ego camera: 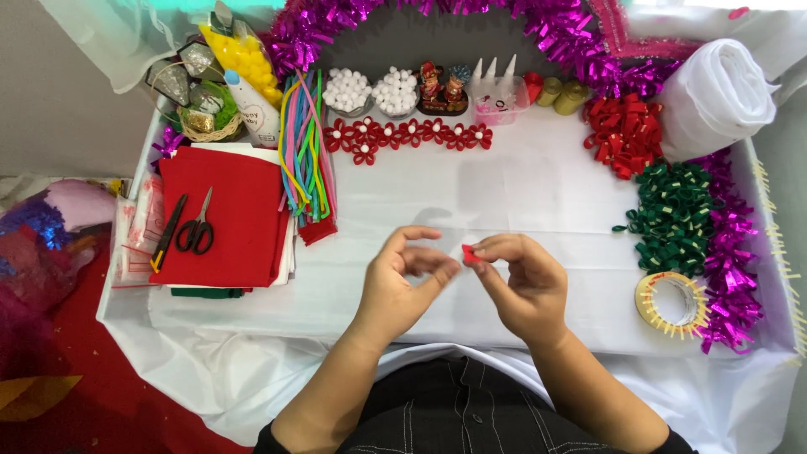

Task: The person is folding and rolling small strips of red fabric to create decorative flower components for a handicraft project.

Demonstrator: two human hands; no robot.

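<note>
My right hand (523, 282) pinches a small red piece (469, 253) between thumb and fingertips above the white-covered table (538, 193). My left hand (402, 282) hovers just left of it, fingers curled and apart, index finger reaching toward the red piece; whether it touches is unclear. A row of red flowers with white centres (408, 134) lies farther back on the table.
Red felt sheets (223, 214) with black scissors (197, 229) and a cutter lie at left beside coloured pipe cleaners (304, 151). Red bows (624, 134), green bows (672, 217), a tape roll (671, 301), a white fabric roll (719, 97) and magenta tinsel (731, 252) sit at right.
</note>
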